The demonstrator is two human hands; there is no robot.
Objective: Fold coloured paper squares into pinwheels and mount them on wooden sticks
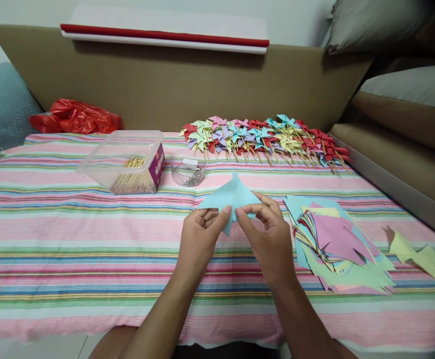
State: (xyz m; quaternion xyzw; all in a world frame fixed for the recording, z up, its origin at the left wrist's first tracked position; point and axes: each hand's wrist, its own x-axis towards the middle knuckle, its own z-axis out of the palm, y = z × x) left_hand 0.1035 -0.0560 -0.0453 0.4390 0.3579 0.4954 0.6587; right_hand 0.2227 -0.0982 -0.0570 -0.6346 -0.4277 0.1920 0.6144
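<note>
A light blue paper sheet [229,193] with cut points is held up above the striped cloth, between both hands. My left hand [202,232] pinches its lower left part between thumb and fingers. On the lower right part, my right hand [268,229] grips with thumb and index finger, the other fingers behind. The two thumbs nearly meet near the middle of the paper, and they hide part of it. Just beyond the hands stands a round clear tub [188,172] with small metal pins and a white eraser-like block.
Left of the tub, a clear plastic box [120,154] contains many thin wooden sticks. Finished paper pinwheels [240,134] lie heaped at the back. A stack of coloured paper [340,239] and a yellow cut sheet [419,257] lie right. A red plastic bag [79,117] sits back left.
</note>
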